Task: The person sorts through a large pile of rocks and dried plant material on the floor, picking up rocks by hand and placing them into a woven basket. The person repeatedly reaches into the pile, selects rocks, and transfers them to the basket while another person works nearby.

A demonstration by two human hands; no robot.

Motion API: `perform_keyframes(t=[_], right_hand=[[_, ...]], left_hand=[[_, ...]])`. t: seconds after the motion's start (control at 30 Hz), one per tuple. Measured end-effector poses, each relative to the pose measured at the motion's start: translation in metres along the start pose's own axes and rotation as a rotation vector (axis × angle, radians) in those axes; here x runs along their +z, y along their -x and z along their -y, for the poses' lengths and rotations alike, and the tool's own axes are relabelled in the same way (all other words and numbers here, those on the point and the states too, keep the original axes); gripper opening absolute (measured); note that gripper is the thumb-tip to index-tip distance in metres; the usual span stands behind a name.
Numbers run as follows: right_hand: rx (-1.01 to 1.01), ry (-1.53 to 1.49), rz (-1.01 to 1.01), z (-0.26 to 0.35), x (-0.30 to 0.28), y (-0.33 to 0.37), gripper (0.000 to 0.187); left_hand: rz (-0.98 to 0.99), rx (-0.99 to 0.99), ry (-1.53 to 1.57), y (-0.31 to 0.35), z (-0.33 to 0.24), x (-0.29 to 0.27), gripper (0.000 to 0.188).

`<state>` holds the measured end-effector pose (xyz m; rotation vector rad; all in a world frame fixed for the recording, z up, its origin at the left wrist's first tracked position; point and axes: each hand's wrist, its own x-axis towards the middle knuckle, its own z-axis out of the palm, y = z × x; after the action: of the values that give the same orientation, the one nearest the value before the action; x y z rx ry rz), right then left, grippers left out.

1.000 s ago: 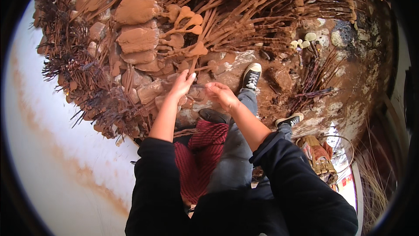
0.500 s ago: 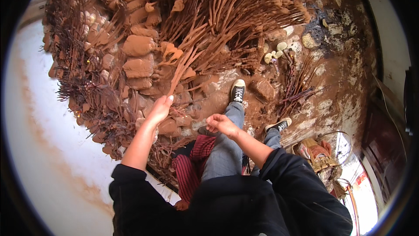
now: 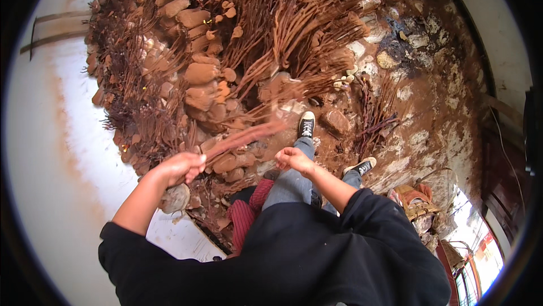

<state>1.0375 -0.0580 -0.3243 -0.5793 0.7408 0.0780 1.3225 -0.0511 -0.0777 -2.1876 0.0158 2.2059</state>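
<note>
My left hand (image 3: pixel 184 167) is closed round one end of a bundle of thin reddish-brown stems (image 3: pixel 246 138), which points to the right and is smeared by motion. My right hand (image 3: pixel 295 159) hovers above my left thigh with its fingers curled together; whether anything is in them I cannot make out. Ahead of both hands lies a big heap of mud-coated bundled stems (image 3: pixel 283 40). Within it are rounded, clay-covered lumps (image 3: pixel 201 73) stacked in a column.
Right of my shoes (image 3: pixel 307 125) a few dark stems (image 3: pixel 380 116) lie on the muddy floor (image 3: pixel 430 142). A brown rock-like lump (image 3: pixel 335 121) sits by my foot. A basket-like container (image 3: pixel 417 198) stands at the lower right. White wall or sheeting (image 3: pixel 73 153) borders the heap's left.
My left hand has moved left and swung the stem bundle from pointing away to pointing right. My right hand has shifted slightly right, still curled. The view has turned a little.
</note>
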Motion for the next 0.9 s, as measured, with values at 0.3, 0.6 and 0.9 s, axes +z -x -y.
perform_keyframes(t=[0.3, 0.6, 0.9], right_hand=[[-0.066, 0.305, 0.162, 0.041, 0.035, 0.074, 0.025], [-0.728, 0.359, -0.026, 0.189, 0.049, 0.176, 0.044], [-1.164, 0.044, -0.535, 0.223, -0.010, 0.220, 0.024]], left_hand=[[-0.078, 0.637, 0.029, 0.076, 0.006, 0.078, 0.038], [0.303, 1.146, 0.272, 0.089, -0.114, 0.154, 0.032], [-0.099, 1.571, -0.283, 0.093, -0.207, 0.247, 0.053]])
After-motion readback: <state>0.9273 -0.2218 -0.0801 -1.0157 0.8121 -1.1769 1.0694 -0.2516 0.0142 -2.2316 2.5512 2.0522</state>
